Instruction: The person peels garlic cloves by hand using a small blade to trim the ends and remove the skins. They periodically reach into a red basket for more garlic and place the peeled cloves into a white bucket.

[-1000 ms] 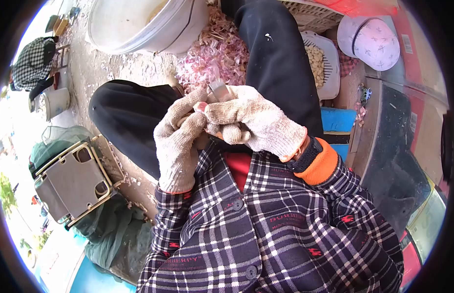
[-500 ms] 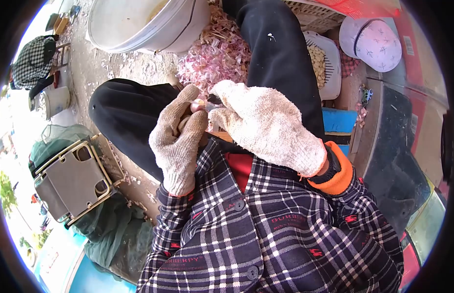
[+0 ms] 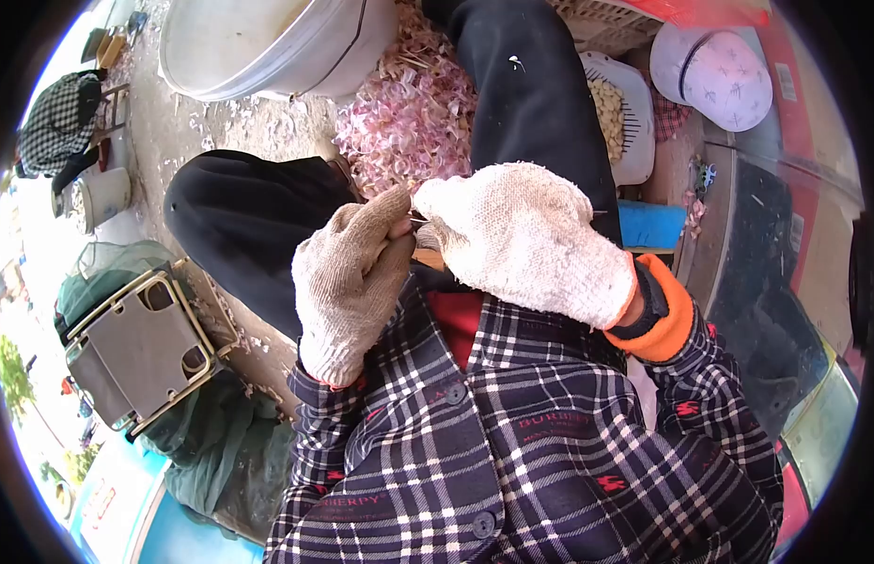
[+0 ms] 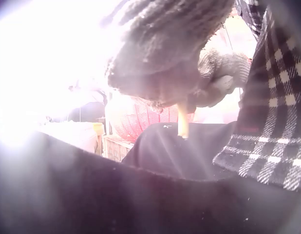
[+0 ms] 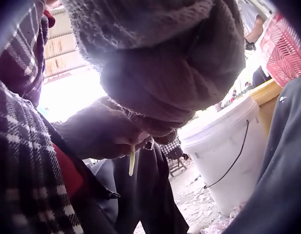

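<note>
Both hands wear off-white knitted gloves and meet in front of the chest. My left hand pinches a pinkish garlic clove, now mostly hidden by the fingers. My right hand is curled close against the left fingertips, gripping a small knife whose thin metal edge barely shows between the hands. In the left wrist view a pale, narrow stalk hangs below the fingers. The right wrist view shows that stalk hanging under the left fingertips.
A heap of pink-white skins lies between the legs, beside a large white bucket. Past the right knee, a white basket holds peeled cloves. A folding chair stands at left; a patterned hat sits at upper right.
The right hand drew away from the left, uncovering the pinkish clove, then came back against it. The left fingers have turned over the clove, and the metal piece at the right fingers is now mostly covered.
</note>
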A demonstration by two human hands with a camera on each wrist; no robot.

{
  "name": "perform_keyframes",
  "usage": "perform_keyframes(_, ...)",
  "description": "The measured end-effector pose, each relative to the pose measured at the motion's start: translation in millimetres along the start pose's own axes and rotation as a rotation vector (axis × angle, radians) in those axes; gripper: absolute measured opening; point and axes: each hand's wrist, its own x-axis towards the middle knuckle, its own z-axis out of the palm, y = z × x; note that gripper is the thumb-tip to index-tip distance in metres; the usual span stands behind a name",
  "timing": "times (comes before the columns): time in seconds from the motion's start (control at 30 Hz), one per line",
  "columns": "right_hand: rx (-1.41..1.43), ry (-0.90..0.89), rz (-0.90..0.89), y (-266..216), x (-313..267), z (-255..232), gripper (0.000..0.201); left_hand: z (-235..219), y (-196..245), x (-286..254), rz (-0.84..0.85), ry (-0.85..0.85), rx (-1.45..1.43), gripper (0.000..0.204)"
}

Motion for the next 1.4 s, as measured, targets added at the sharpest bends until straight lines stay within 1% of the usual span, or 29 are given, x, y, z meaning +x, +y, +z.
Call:
perform_keyframes(0.1,0.088,-0.142,0.035,10.3,-0.8,-2.1,0.022,-6.0,-1.4,-4.8,-0.031,-0.113,-0.047,0.036)
perform_keyframes(0.13,0.088,-0.144,0.039,11.6,-0.3,-3.6,0.022,-9.6,2.3,-6.3,-0.217,-0.178,-0.225,0.035)
perform_keyframes(0.17,0.265,-0.17,0.086,10.7,0.7,-5.8,0.025,-13.5,7.7,-7.8,-0.404,-0.243,-0.401,0.033)
perform_keyframes(0.2,0.441,-0.193,0.132,8.7,2.0,-8.2,0.029,-14.1,18.9,-7.1,-0.643,-0.196,-0.662,0.028)
perform_keyframes(0.23,0.442,-0.192,0.133,6.0,3.6,-10.7,0.029,-14.0,18.5,-7.3,-0.644,-0.197,-0.662,0.028)
perform_keyframes(0.3,0.616,-0.283,0.349,-0.2,8.4,-17.9,0.028,-11.7,14.3,-7.4,-0.716,-0.125,-0.828,0.024)
perform_keyframes(0.33,0.69,-0.396,0.442,-3.4,13.1,-23.9,0.028,-9.1,10.3,-8.0,-0.712,-0.125,-0.825,0.024)
perform_keyframes(0.37,0.689,-0.392,0.434,-2.8,12.7,-22.8,0.028,-5.3,4.4,-8.5,-0.699,-0.092,-0.969,0.027)
perform_keyframes(0.43,1.084,-0.32,0.581,-2.9,8.3,-15.6,0.024,0.7,-7.6,-11.9,-0.665,-0.026,-1.256,0.034)
perform_keyframes(0.47,1.333,-0.269,0.614,-4.2,7.6,-11.8,0.019,2.7,-12.4,-12.7,-0.614,-0.039,-1.315,0.04)
perform_keyframes(0.5,1.333,-0.271,0.608,-4.2,7.1,-8.6,0.019,3.8,-10.2,-10.9,-0.61,-0.035,-1.311,0.04)
perform_keyframes(0.57,1.385,-0.237,0.687,-3.3,4.2,-4.7,0.018,8.2,-3.9,-9.0,-0.644,0.119,-1.439,0.043)
perform_keyframes(0.6,1.385,-0.258,0.659,-2.0,0.6,-6.0,0.018,2.4,-13.3,-9.1,-0.629,0.036,-1.523,0.046)
perform_keyframes(0.63,1.383,-0.261,0.657,-3.2,-0.7,-7.2,0.018,4.0,-15.5,-11.7,-0.626,0.039,-1.523,0.046)
perform_keyframes(0.7,1.336,-0.255,0.704,-6.7,-2.5,-10.5,0.018,6.9,-14.6,-12.1,-0.58,0.062,-1.522,0.046)
perform_keyframes(0.73,1.401,-0.273,0.673,-2.5,-5.0,-10.9,0.02,9.1,-22.7,-13.3,-0.537,0.064,-1.569,0.047)
perform_keyframes(0.77,1.396,-0.272,0.668,-2.6,-7.5,-14.7,0.02,6.9,-25.1,-12.4,-0.596,0.139,-1.558,0.048)
perform_keyframes(0.87,1.376,-0.092,0.736,0.6,-14.5,-13.0,0.021,4.7,-24.2,-12.0,-0.625,0.197,-1.515,0.048)
perform_keyframes(0.9,1.374,-0.088,0.739,0.7,-12.8,-11.7,0.021,6.3,-16.8,-9.7,-0.593,0.181,-1.454,0.048)
perform_keyframes(0.97,1.242,0.089,0.695,-1.8,-6.2,-7.5,0.026,7.5,-13.2,-9.5,-0.561,0.161,-1.394,0.049)
perform_keyframes(1.0,1.248,0.095,0.612,1.6,-5.0,-3.3,0.024,7.1,-15.3,-9.5,-0.541,0.124,-1.391,0.05)
perform_keyframes(1.03,1.248,0.097,0.607,0.0,-1.6,-2.1,0.024,5.9,-15.7,-7.9,-0.518,0.088,-1.385,0.051)
perform_keyframes(1.07,1.352,0.028,0.624,-3.5,3.7,-0.5,0.021,8.2,-10.6,-8.5,-0.536,0.155,-1.394,0.053)
perform_keyframes(1.1,1.455,-0.044,0.644,-6.6,8.0,1.5,0.018,7.1,-11.5,-9.2,-0.535,0.156,-1.39,0.053)
perform_keyframes(1.17,1.441,-0.063,0.655,-5.8,11.2,13.5,0.017,7.4,-15.3,-10.8,-0.516,0.142,-1.399,0.053)
perform_keyframes(1.23,1.331,0.067,0.653,-6.1,14.5,24.7,0.017,7.2,-15.3,-11.5,-0.53,0.154,-1.435,0.053)
perform_keyframes(1.3,1.362,0.074,0.639,-4.4,14.4,26.5,0.015,8.5,-9.1,-10.0,-0.59,0.185,-1.394,0.053)
perform_keyframes(1.37,1.309,0.056,0.564,-7.4,15.5,22.5,0.015,8.5,-8.8,-11.1,-0.572,0.167,-1.378,0.053)
perform_keyframes(1.4,1.326,0.1,0.53,-3.4,14.8,30.6,0.015,8.0,-7.2,-11.2,-0.595,0.18,-1.304,0.053)
